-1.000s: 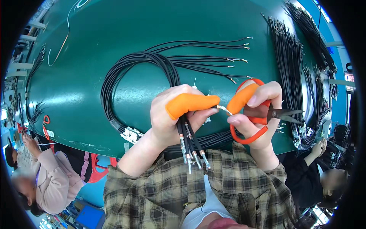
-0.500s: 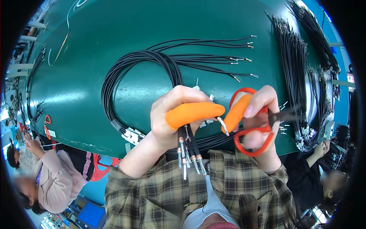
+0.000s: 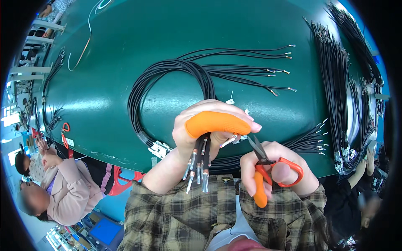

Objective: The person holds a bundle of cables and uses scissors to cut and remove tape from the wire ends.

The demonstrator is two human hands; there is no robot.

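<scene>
Left grip (image 3: 203, 123) is shut round a bunch of black cables (image 3: 207, 152), metal-tipped ends (image 3: 197, 169) hanging below it over the plaid shirt (image 3: 176, 209). One lone cable end (image 3: 228, 141) pokes out separately, just under the orange finger cover (image 3: 217, 122). Right grip (image 3: 276, 157) is wrapped on red-handled scissors (image 3: 263, 158), thumb through a loop, blades slightly apart, tips toward the left fingertips. No blade contact with the lone end visible.

Location: bunched ends are in the left hand near the front edge of the green surface (image 3: 104, 71). Beyond the hand the cables run into a coil (image 3: 135, 100) lying on it, white connectors (image 3: 159, 148) near the left forearm (image 3: 165, 169).

Risks, my read:
- Blade tips sit very near a bare left fingertip; the cover shields one finger only. Closing them during a hand shift could nick skin.
- Lone end is small and close to those fingers. Off-line blades could clip its fine strands.
- Hanging ends splay at uneven heights. Slack hold could let one slide out.
- Coil tethers the bunch; a hard pull could drag it.
- Second cable bunch (image 3: 303, 142) lies right by the right hand; easy snag.

Can't tell strand condition, too small.
</scene>
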